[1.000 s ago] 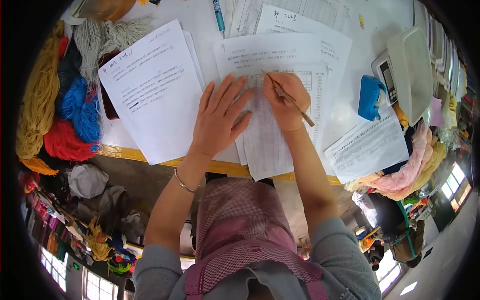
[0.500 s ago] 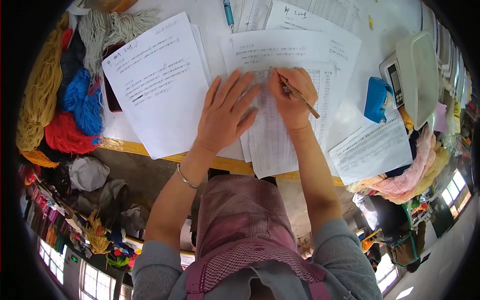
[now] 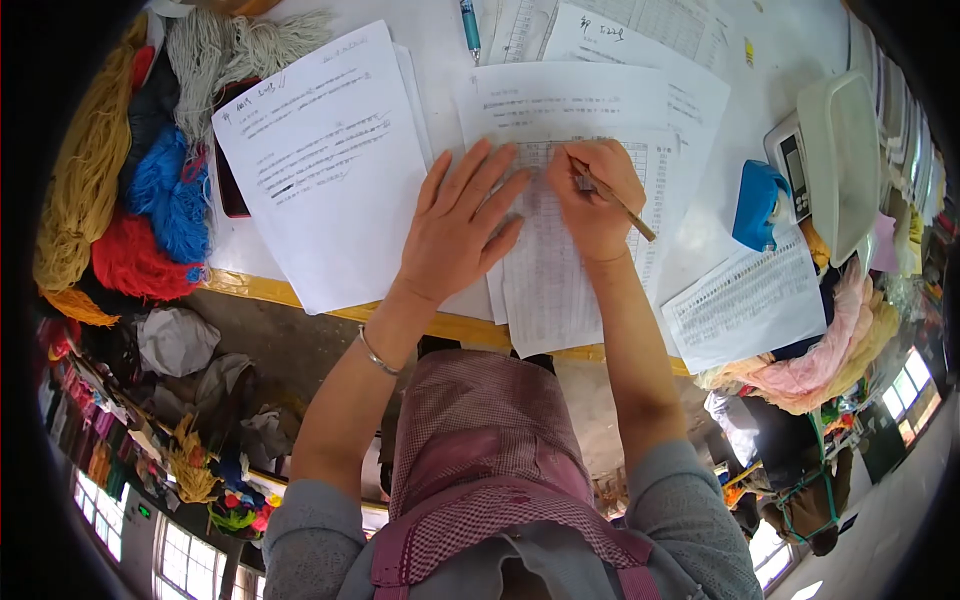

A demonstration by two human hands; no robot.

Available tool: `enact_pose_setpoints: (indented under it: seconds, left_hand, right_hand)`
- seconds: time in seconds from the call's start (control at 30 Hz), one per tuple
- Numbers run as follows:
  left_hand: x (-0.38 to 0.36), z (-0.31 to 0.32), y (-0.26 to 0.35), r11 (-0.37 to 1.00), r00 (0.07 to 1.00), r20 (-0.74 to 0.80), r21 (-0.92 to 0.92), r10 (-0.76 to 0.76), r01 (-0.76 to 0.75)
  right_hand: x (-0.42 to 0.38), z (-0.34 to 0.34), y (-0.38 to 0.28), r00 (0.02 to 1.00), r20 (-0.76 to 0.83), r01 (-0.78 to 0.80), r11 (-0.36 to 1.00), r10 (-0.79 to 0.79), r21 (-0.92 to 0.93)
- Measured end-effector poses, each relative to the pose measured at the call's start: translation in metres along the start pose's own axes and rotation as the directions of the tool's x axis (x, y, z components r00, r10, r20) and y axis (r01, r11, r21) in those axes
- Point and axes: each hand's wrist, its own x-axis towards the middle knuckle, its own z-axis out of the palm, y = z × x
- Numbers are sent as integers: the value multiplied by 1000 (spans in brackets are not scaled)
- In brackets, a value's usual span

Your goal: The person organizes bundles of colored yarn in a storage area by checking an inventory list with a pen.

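My right hand (image 3: 600,200) grips a brown pencil (image 3: 625,210), its writing end over a printed table sheet (image 3: 560,290). Whether it is a pencil or a slim pen is hard to tell, since my fingers cover the tip. Flat on the left edge of that same sheet lies my left hand (image 3: 460,225), fingers spread, holding nothing. Under the table sheet is another page (image 3: 560,90) with lines of print. To the left of my left hand rests a page with handwriting at its top (image 3: 320,190).
Yarn hanks (image 3: 165,200) are heaped along the left edge. A teal pen (image 3: 470,30) lies at the back. On the right are a blue tape dispenser (image 3: 757,205), a small scale (image 3: 788,165), a pale plastic tray (image 3: 840,165) and another printed sheet (image 3: 745,310).
The whole view has shifted slightly, with the papers appearing a little further right. My right hand has moved slightly over the table sheet with the pencil; my left hand stays flat.
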Motion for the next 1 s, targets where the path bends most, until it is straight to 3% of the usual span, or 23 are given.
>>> enact_pose_setpoints:
  seconds: [0.77,0.83,0.87,0.93,1.0]
  left_hand:
    - [0,-1,1,1000,1000,1,11,-4,4]
    - [0,-4,2,1000,1000,-13,30,-2,2]
    - [0,-5,2,1000,1000,-6,29,11,-11]
    - [-1,-6,5,999,1000,-3,37,22,-21]
    - [-1,-6,7,996,995,-88,-82,-36,29]
  right_hand:
    - [-1,-4,-4,999,-24,-34,994,31,-105]
    - [-2,-7,-6,987,32,-161,986,160,38]
    - [-1,-9,-6,990,25,-143,988,142,51]
    - [-7,-20,-10,920,42,-387,890,389,243]
    - [-10,-40,-8,937,50,-348,913,346,212]
